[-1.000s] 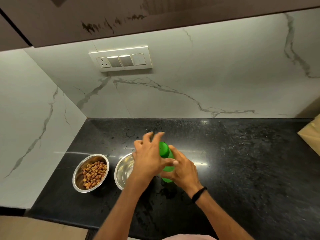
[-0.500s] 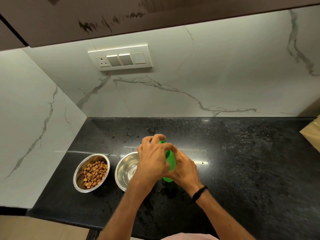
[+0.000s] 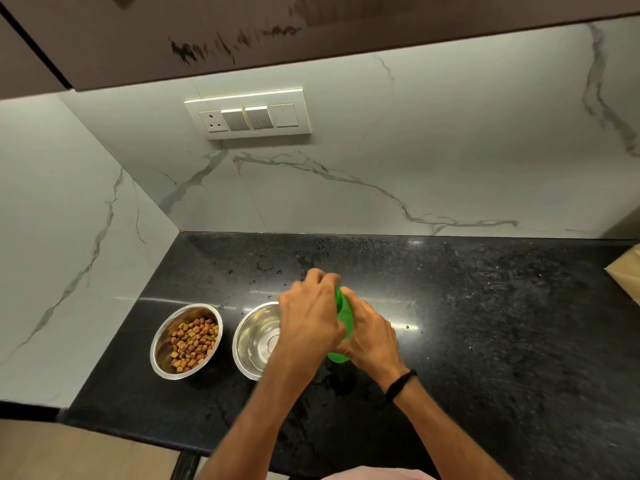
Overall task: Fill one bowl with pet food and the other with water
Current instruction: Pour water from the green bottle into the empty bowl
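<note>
Two steel bowls stand side by side near the counter's left end. The left bowl holds brown kibble. The right bowl looks dry inside, and my left forearm covers part of it. Just right of that bowl stands a green bottle, mostly hidden by my hands. My left hand wraps over its top, where the cap is. My right hand grips its body from the right.
The black granite counter runs to the right, with water drops around the bottle. A brown paper bag pokes in at the right edge. Marble walls close the back and left; a switch panel sits on the back wall.
My left hand's fingers have curled down from spread to closed over the bottle's top, hiding more of the green. The bottle and bowls stay in place.
</note>
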